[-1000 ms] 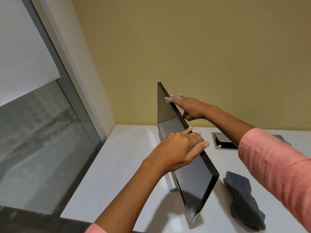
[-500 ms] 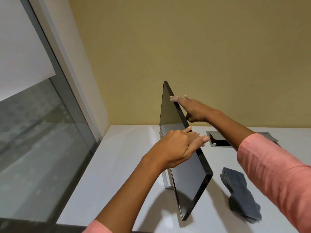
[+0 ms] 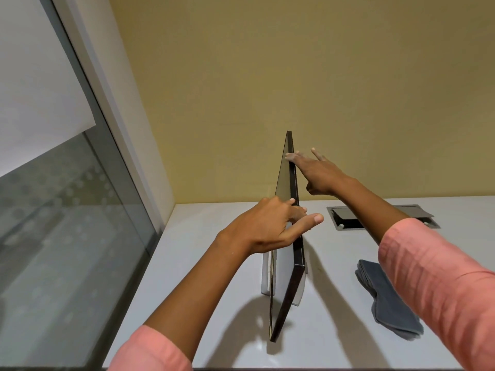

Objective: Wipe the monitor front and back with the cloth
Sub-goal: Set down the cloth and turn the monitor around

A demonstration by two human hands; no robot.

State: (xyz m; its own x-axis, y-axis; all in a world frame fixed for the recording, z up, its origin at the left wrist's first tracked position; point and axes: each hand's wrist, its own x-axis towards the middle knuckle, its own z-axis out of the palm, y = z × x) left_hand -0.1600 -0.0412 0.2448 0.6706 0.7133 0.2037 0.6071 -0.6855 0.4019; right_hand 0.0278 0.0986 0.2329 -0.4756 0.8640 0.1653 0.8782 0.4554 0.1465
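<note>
Monitor (image 3: 284, 285): stands on the white desk (image 3: 214, 263) near the middle of the view, turned edge-on to the camera, top edge running from 12 o'clock back toward 6 o'clock; its pale stand (image 3: 265, 277) shows at the foot. Seen this way, neither face is square to the person, which looks like a turn being made to reach the other side.

Left hand (image 3: 270, 226): on the near part of the top edge, fingers laid over it and thumb stretched out to the 3 o'clock side; the fingers look lightly bent over the rim, more a steadying hold than a firm clasp.

Right hand (image 3: 316, 172): farther along the same edge, toward 12 o'clock, fingers straight and spread, tips touching the rim. One hand near and one far gives leverage to swivel the panel without tipping it.

Cloth (image 3: 385, 298): folded, dark grey, lying on the desk at 4 o'clock from the monitor, well apart from both hands. Neither hand holds it, so wiping is not under way now.

Cable hatch (image 3: 375, 218): open recess in the desk at 2 o'clock, beyond the right forearm.

Window (image 3: 67, 223): along the 9 o'clock side.

Risk: I judge the thin panel could rock on its stand if pushed unevenly.
</note>
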